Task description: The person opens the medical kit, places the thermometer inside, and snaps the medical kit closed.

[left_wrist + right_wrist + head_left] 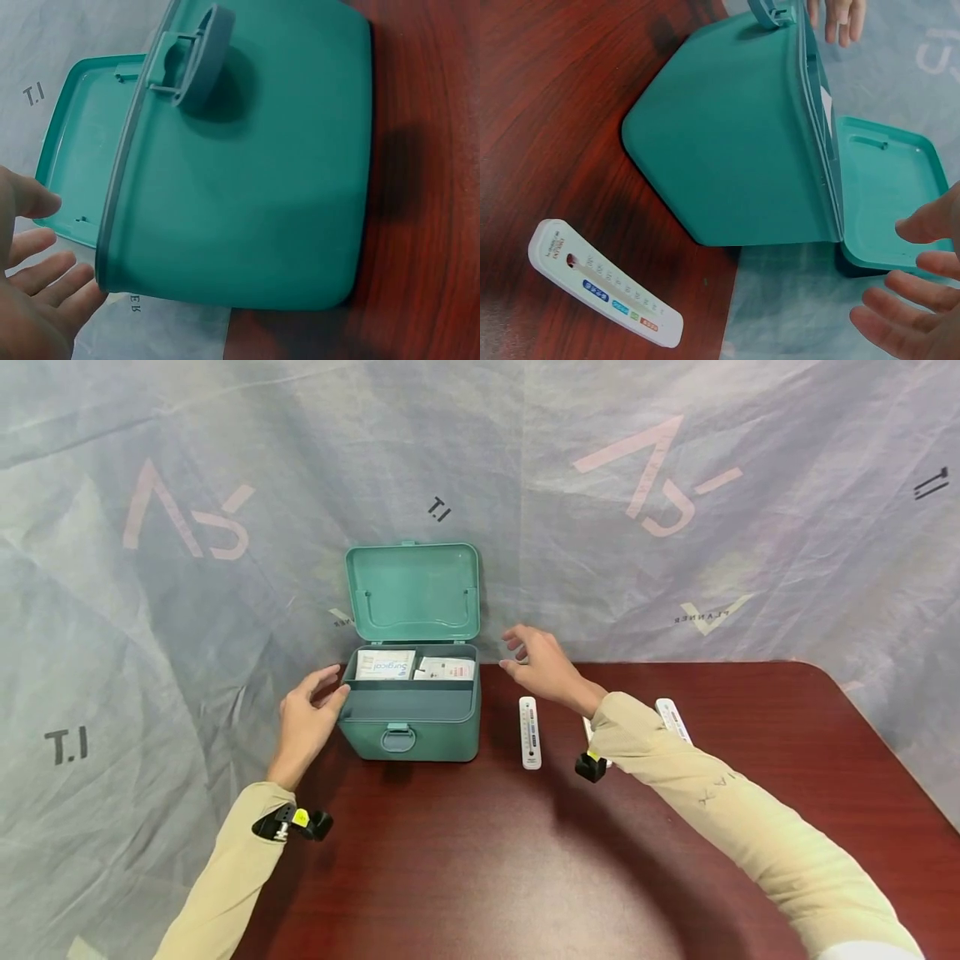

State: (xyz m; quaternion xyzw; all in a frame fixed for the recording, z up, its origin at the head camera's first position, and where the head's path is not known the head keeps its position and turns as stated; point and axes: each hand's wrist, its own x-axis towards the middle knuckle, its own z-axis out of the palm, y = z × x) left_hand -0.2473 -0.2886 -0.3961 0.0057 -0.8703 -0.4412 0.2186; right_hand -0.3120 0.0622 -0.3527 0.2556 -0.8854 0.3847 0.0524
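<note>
A green storage box (442,742) stands on the table with its lid (416,589) tipped back, wide open. Inside its rear compartments lie a white packet printed "Surgical" (385,665) and another white packet (446,669). At the box's left side is my left hand (306,714), thumb and fingers apart, fingertips right at the rim and nothing held. My right hand (546,667) hovers off the right side, fingers loosely bent and empty; in the right wrist view its fingers (911,300) overlap the lid's edge. A white thermometer (529,735) lies to the right of the box.
Farther right on the dark red table (465,877) is another white thermometer (672,720), partly behind the right sleeve. A further white piece shows beside the right wrist, mostly covered. Grey printed cloth (562,510) hangs close behind the box and along the left.
</note>
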